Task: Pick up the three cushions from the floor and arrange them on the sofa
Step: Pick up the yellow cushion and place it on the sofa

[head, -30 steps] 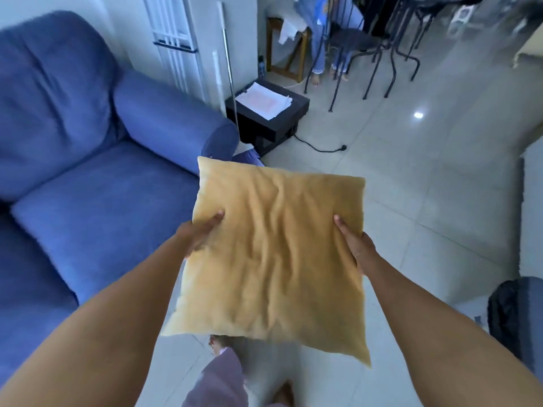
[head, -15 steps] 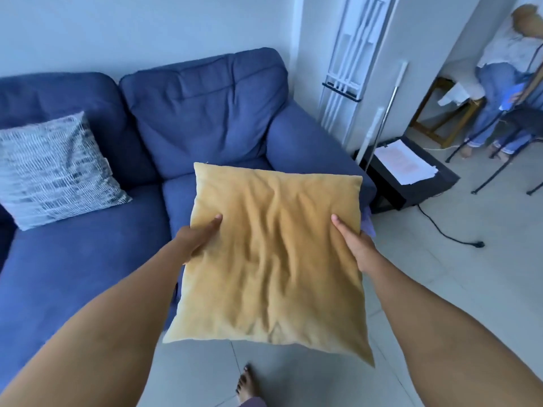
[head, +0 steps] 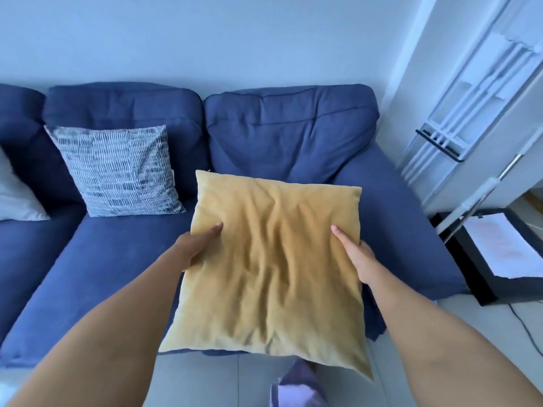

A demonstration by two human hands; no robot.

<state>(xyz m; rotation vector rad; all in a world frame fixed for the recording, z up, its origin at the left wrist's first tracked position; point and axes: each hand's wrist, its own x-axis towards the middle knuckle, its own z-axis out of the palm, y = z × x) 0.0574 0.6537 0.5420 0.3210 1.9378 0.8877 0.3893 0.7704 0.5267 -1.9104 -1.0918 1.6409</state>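
Note:
I hold a mustard-yellow cushion (head: 273, 265) out in front of me, above the right seat of the blue sofa (head: 111, 259). My left hand (head: 197, 245) grips its left edge, thumb on top. My right hand (head: 357, 254) grips its right edge the same way. A grey-and-white patterned cushion (head: 117, 171) leans upright against the sofa's middle back. A plain white cushion (head: 14, 195) shows partly at the far left edge, also on the sofa.
A white wall runs behind the sofa. To the right stand a white folded rack (head: 470, 113), a leaning pole (head: 482, 195) and a low black box with paper on top (head: 505, 254). Pale floor tiles (head: 205, 380) lie at my feet.
My view has swung left from the floor and armrest to face the sofa squarely. The yellow cushion stays held in both hands and now hangs over the right seat.

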